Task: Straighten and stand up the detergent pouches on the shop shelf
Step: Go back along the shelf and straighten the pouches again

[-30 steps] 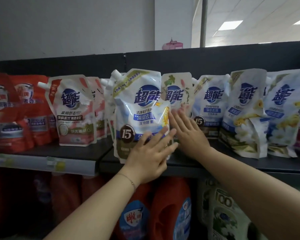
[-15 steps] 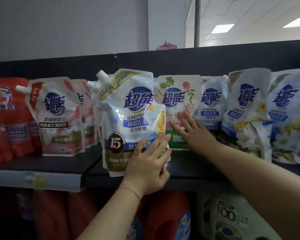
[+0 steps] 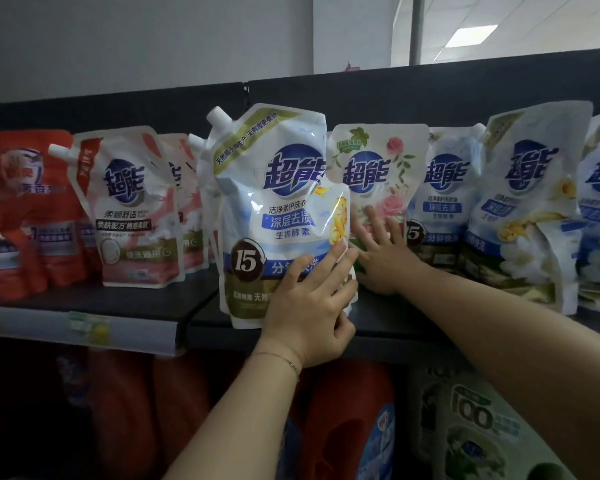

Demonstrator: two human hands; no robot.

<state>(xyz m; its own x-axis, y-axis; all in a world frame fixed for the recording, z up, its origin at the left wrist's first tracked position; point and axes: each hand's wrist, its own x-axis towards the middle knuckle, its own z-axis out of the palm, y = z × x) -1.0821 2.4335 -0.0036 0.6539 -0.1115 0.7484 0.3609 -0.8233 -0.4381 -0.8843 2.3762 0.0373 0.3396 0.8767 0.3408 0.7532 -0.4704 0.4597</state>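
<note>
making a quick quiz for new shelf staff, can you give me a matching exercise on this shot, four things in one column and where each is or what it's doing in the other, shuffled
Things:
1. blue pouch marked 15
2. rose-print pouch
3. pink and white pouch
4. red pouches

Place or state:
A. far left end of the shelf
B. right hand flat against its front
C. left hand gripping its lower right corner, at the shelf's front edge
D. standing untouched, between the red ones and the blue one

Pairs: 1-C, 2-B, 3-D, 4-A
</note>
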